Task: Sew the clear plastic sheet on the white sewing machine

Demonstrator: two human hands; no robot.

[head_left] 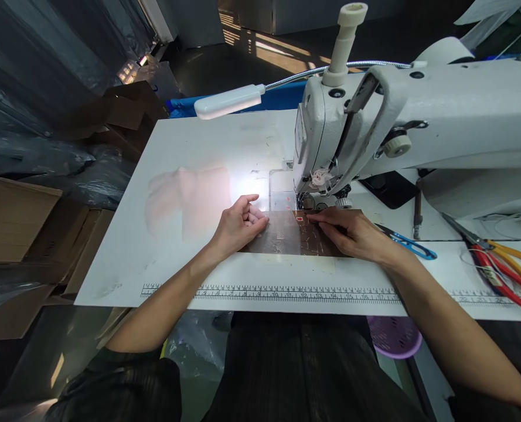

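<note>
A flat brown piece (326,240), perhaps fabric, lies on the white table in front of the sewing machine's needle area. Its left part is a greyish, shiny, see-through-looking sheet (278,234). Near the machine's foot a small red and white label (300,219) sits on the brown part. My left hand (239,227) is closed at the sheet's upper left edge, thumb against it and fingers curled. My right hand (350,231) has its fingers pressed together on the brown piece, fingertips just right of the label. The undersides of its fingers are hidden.
The white sewing machine (453,111) fills the right side, with a lamp (229,102) at its left. Blue thread snips (412,243), red- and yellow-handled scissors (501,264) and a dark phone (390,189) lie right. A printed ruler (278,293) runs along the front edge. Cardboard boxes (18,217) stand left.
</note>
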